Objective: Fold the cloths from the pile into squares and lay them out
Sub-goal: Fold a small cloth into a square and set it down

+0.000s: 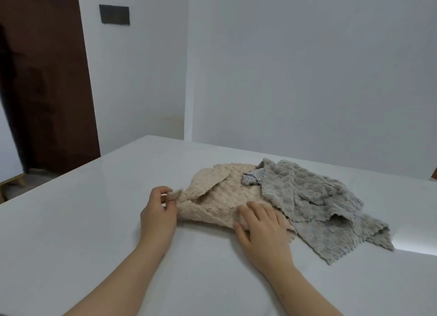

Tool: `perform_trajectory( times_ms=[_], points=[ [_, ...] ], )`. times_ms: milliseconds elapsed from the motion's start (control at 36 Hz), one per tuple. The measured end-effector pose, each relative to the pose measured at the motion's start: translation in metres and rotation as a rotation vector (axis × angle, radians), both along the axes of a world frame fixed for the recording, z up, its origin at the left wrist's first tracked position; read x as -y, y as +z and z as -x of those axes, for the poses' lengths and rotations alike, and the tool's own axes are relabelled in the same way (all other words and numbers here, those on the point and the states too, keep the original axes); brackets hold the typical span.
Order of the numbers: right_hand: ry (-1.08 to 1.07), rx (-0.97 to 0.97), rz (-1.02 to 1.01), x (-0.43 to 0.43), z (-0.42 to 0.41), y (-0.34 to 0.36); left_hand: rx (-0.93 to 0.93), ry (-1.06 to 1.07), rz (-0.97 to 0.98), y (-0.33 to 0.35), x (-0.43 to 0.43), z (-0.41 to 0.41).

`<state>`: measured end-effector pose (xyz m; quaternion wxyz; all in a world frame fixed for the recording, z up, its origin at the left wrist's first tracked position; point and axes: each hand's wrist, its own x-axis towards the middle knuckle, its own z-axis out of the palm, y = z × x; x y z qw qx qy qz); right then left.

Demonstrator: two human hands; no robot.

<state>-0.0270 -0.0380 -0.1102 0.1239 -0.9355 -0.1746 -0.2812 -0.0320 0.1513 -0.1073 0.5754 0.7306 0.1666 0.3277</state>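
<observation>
task at an early stage: no folded square lies anywhere in view. the beige bobbled fleece cloth (pixel 227 188) sits crumpled at mid-table, its right edge under the heap of grey bobbled fleece cloths (pixel 314 197), judged untouched. left hand (pixel 157 217): fingers clamped on the beige cloth's near-left corner. right hand (pixel 262 230): fingers extended, slightly apart, pressing the cloth's near edge flat. folding and laying out of every cloth remains. surface: smooth glossy white table (pixel 94 221). room: plain white wall (pixel 307 67), dark brown door (pixel 47 79) at left.

No legible text or signs anywhere.
</observation>
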Motion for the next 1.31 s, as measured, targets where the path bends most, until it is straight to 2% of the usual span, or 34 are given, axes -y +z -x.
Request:
perform_trajectory(
  times_ms=[250,417,528,611,694,750,806,944,1000,1194,1306],
  points=[
    [0.111,0.012,0.113,-0.055,0.010,0.000,-0.063,0.152,-0.098,-0.003,-0.050,0.019],
    [0.192,-0.119,0.138,-0.098,0.020,0.001,-0.106,0.259,-0.133,-0.003,-0.097,0.042],
    [0.332,-0.253,0.175,-0.125,0.023,0.000,-0.142,0.283,-0.199,-0.005,-0.123,0.056],
    [0.362,-0.266,0.148,-0.139,0.027,-0.001,-0.187,0.292,-0.237,-0.006,-0.133,0.063],
    [0.371,-0.281,0.158,-0.144,0.030,-0.004,-0.149,0.282,-0.242,-0.006,-0.135,0.068],
    [0.368,-0.306,0.148,-0.143,0.032,-0.003,-0.147,0.269,-0.315,-0.004,-0.132,0.069],
    [0.366,-0.335,0.128,-0.140,0.034,-0.001,-0.235,0.236,-0.424,-0.001,-0.127,0.071],
    [0.342,-0.350,0.111,-0.129,0.044,0.001,-0.426,-0.005,-0.786,-0.001,-0.115,0.077],
    [0.342,-0.341,0.094,-0.124,0.047,-0.001,-0.484,-0.023,-0.885,-0.003,-0.110,0.082],
    [0.349,-0.288,0.059,-0.101,0.060,-0.003,-0.565,-0.058,-0.982,0.001,-0.090,0.104],
    [0.310,-0.378,0.095,-0.086,0.066,0.010,-0.639,0.010,-1.092,0.021,-0.085,0.109]
  ],
)
